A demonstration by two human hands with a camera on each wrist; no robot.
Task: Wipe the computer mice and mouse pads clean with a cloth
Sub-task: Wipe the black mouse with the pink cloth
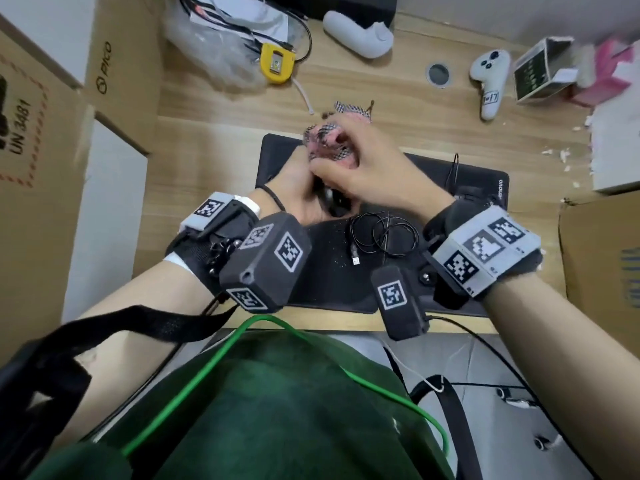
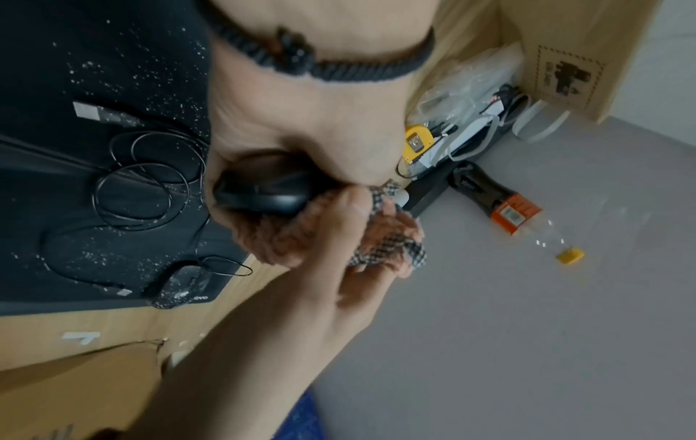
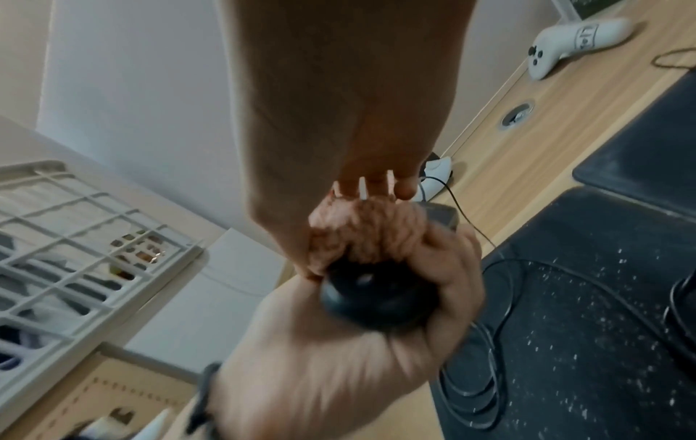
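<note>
My left hand point(image 1: 299, 190) grips a black wired mouse point(image 1: 330, 199) lifted above the near black mouse pad point(image 1: 322, 271). My right hand point(image 1: 360, 164) holds a pink cloth with checkered trim point(image 1: 327, 145) and presses it against the mouse's front end. In the left wrist view the mouse point(image 2: 260, 192) meets the cloth point(image 2: 331, 241) under my right thumb. In the right wrist view the cloth point(image 3: 361, 235) covers the top of the mouse point(image 3: 371, 297). Its cable point(image 1: 381, 233) lies coiled on the pad. White specks dust the pad point(image 2: 94, 68). A second mouse point(image 2: 180, 290) sits on the far pad point(image 1: 485, 178).
Cardboard boxes point(image 1: 38, 140) stand at the left and another point(image 1: 602, 251) at the right. A yellow tape measure point(image 1: 277, 62), a plastic bag of cables point(image 1: 221, 39) and white controllers point(image 1: 490, 81) lie at the back. The desk's front edge point(image 1: 311, 325) runs just below my wrists.
</note>
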